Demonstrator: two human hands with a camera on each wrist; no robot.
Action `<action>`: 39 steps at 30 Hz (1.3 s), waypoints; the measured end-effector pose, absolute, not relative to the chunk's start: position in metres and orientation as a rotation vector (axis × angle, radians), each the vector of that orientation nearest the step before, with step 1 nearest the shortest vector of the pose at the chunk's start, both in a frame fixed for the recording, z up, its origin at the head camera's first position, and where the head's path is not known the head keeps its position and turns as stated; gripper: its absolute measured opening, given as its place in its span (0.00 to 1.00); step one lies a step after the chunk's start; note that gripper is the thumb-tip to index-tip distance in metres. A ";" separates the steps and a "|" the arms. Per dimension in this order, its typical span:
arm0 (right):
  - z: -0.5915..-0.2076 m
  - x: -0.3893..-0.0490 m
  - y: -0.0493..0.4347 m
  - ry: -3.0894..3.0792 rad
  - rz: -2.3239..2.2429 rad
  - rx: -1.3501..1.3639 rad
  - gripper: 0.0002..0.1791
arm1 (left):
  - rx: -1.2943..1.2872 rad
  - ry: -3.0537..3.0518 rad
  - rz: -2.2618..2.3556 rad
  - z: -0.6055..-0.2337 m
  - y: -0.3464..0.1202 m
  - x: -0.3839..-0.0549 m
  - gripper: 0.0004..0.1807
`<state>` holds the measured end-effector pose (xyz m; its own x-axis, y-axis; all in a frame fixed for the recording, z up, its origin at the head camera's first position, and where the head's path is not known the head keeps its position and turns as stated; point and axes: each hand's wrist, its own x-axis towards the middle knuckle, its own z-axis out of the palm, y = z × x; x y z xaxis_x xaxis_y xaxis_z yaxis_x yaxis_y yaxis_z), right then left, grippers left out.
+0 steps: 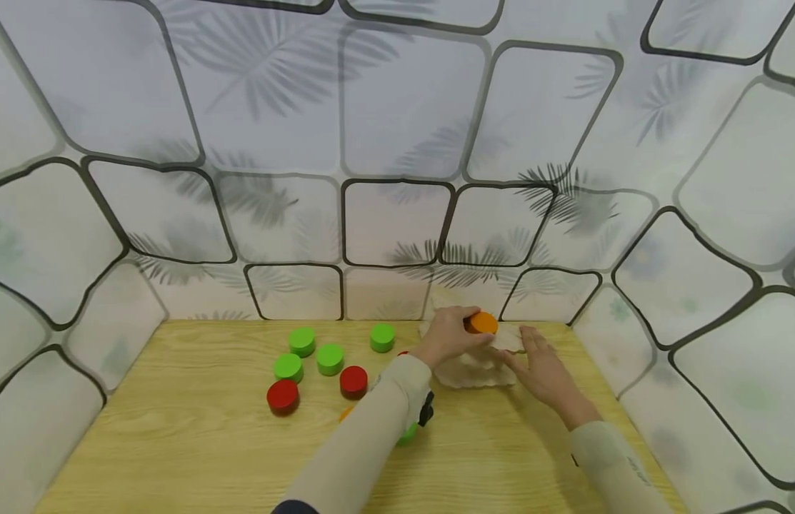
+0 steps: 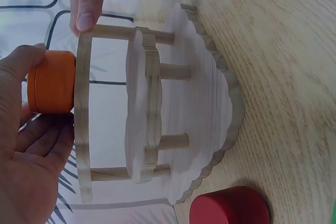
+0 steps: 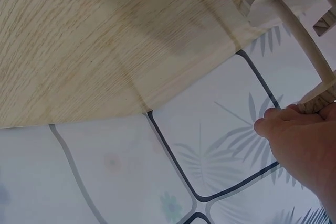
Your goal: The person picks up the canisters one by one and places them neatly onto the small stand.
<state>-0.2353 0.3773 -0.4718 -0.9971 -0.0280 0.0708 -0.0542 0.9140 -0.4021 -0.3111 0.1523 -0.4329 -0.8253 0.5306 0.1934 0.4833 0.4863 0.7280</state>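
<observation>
My left hand holds a round orange tin between thumb and fingers. In the left wrist view the orange tin sits flat against the top board of a three-tiered wooden stand, whose tiers are joined by dowels. That stand has wavy edges and stands near the back wall, partly covered by my hands. On its right side, my right hand grips the edge of the top tier, thumb toward the front. The right wrist view shows the right hand at that board's rim.
Left of the stand lie several green tins and red tins on the wooden table. A red tin is close to the stand's base. Beneath my left forearm, orange and green tins partly show. Patterned walls enclose the table.
</observation>
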 end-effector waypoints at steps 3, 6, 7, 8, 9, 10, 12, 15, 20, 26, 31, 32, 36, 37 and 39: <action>-0.472 -0.236 0.377 -3.008 0.638 0.057 0.51 | 0.915 2.670 1.246 -0.433 0.155 -0.315 0.36; -0.471 -0.235 0.376 -3.011 0.643 0.049 0.52 | 0.929 2.683 1.226 -0.434 0.158 -0.317 0.36; -0.471 -0.235 0.376 -3.009 0.644 0.048 0.51 | 0.933 2.679 1.230 -0.434 0.159 -0.317 0.36; -0.471 -0.234 0.376 -3.009 0.646 0.045 0.52 | 0.939 2.677 1.227 -0.434 0.160 -0.317 0.36; -0.470 -0.234 0.377 -3.010 0.651 0.043 0.52 | 0.945 2.670 1.232 -0.433 0.161 -0.316 0.36; -0.470 -0.233 0.377 -3.013 0.654 0.043 0.52 | 0.949 2.665 1.233 -0.433 0.162 -0.316 0.36; -0.470 -0.232 0.376 -3.015 0.654 0.043 0.52 | 0.951 2.661 1.236 -0.433 0.165 -0.315 0.36; -0.469 -0.231 0.376 -3.018 0.655 0.044 0.52 | 0.952 2.646 1.255 -0.433 0.169 -0.314 0.36; -0.468 -0.231 0.377 -3.015 0.654 0.043 0.51 | 0.958 2.624 1.308 -0.433 0.177 -0.315 0.35; -0.471 -0.233 0.378 -3.011 0.685 0.036 0.53 | 0.956 2.646 1.302 -0.436 0.186 -0.317 0.35; -0.473 -0.233 0.379 -3.007 0.692 0.032 0.53 | 0.960 2.628 1.305 -0.438 0.191 -0.319 0.35; -0.473 -0.233 0.379 -3.007 0.692 0.034 0.53 | 0.958 2.625 1.307 -0.438 0.192 -0.319 0.35; -0.473 -0.234 0.379 -3.002 0.698 0.035 0.53 | 0.961 2.626 1.304 -0.438 0.194 -0.322 0.34; -0.473 -0.234 0.379 -3.000 0.700 0.036 0.53 | 0.963 2.623 1.309 -0.438 0.195 -0.322 0.34; -0.473 -0.235 0.379 -2.995 0.706 0.033 0.53 | 0.965 2.616 1.320 -0.438 0.196 -0.323 0.34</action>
<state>-0.2346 0.3787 -0.4732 -0.9977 -0.0063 0.0678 -0.0359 0.8947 -0.4453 -0.3234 0.1959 -0.4377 -0.8028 0.5543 0.2196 0.5060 0.4386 0.7427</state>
